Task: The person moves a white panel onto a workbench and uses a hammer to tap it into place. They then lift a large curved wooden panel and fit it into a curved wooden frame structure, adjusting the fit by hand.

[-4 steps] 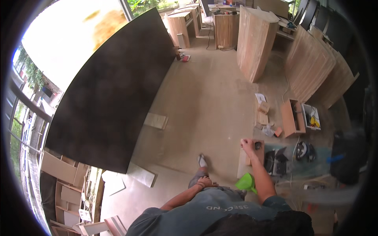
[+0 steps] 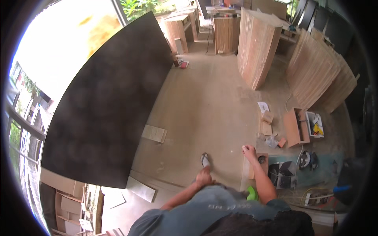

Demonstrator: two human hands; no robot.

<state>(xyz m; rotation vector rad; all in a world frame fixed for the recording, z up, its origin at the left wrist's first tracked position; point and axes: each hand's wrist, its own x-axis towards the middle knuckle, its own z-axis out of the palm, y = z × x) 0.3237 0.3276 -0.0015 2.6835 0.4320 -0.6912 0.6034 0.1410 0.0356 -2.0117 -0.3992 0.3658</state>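
My right hand [image 2: 249, 152] is held out with fingers curled closed. A small pale spot shows at its fingertips, too small to name. Just beside it stands an open wooden box [image 2: 263, 160] with a dark round thing inside. My left hand [image 2: 204, 177] hangs in front of my body, over my leg; its fingers are blurred and I cannot make out their shape. Past it my foot [image 2: 204, 159] shows on the floor. Partly hidden behind my shirt and right forearm is a bright green dustpan-shaped thing [image 2: 252, 194].
A large black panel [image 2: 106, 102] leans along the left. Curved wooden units [image 2: 258, 47] stand at the far right. Nearer are a brown carton [image 2: 296, 131], a white bin [image 2: 315, 124] and cables. Light boards [image 2: 154, 133] lie on the floor [image 2: 193, 106].
My left hand has shifted slightly up, away from my body. My right hand stays closed. The view has tilted a little, and less of the green thing shows.
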